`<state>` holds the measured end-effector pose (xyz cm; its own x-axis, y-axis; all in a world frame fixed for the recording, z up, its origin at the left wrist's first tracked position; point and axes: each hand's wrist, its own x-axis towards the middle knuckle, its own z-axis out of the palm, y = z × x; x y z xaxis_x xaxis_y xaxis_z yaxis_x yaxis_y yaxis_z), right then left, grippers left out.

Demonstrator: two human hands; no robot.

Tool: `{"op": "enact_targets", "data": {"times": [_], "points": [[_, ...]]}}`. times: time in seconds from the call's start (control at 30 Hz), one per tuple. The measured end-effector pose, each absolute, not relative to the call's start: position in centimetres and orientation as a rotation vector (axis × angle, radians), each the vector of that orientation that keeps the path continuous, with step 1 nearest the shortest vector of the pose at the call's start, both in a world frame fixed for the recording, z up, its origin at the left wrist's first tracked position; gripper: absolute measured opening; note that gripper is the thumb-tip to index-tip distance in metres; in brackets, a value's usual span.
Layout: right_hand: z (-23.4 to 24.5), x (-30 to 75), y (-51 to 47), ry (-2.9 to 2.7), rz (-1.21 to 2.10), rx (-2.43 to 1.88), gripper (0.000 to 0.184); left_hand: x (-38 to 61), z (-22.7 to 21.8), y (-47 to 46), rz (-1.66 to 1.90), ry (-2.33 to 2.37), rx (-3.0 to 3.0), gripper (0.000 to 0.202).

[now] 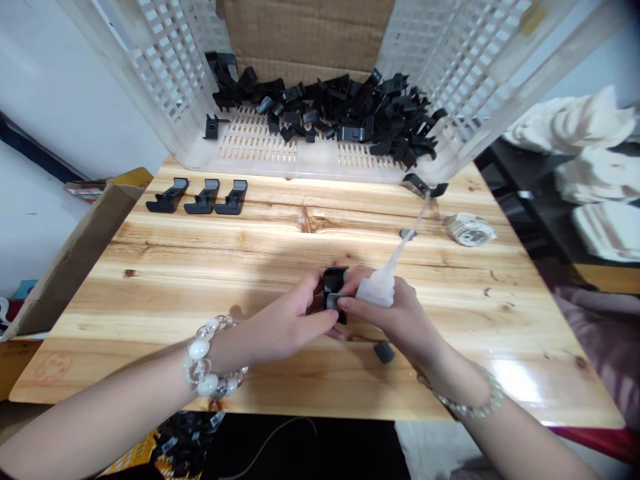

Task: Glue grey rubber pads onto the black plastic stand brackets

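My left hand (290,320) and my right hand (395,313) meet over the middle of the wooden table (200,267), both pinching a small black plastic part (334,287). A clear glue bottle (380,283) with a long thin nozzle also lies in my right hand, its nozzle pointing up and away to the right. A small dark pad (384,351) lies on the table just below my right hand. Three finished black parts (200,197) stand in a row at the far left.
A white slatted crate (310,157) lies tipped on its side at the back, holding a heap of black parts (350,110). A roll of tape (469,229) and a small dark piece (407,233) lie at the right. A cardboard box (65,260) flanks the left edge.
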<state>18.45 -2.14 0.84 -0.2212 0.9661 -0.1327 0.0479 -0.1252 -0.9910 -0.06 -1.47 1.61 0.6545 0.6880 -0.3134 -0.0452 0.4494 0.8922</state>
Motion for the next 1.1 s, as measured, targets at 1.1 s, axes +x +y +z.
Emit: {"op": "enact_targets", "data": {"times": [1.1], "points": [[2.9, 24.2, 1.7, -0.839, 0.998, -1.006, 0.040, -0.3, 1.2, -0.5, 0.599, 0.747, 0.865, 0.020]]}}
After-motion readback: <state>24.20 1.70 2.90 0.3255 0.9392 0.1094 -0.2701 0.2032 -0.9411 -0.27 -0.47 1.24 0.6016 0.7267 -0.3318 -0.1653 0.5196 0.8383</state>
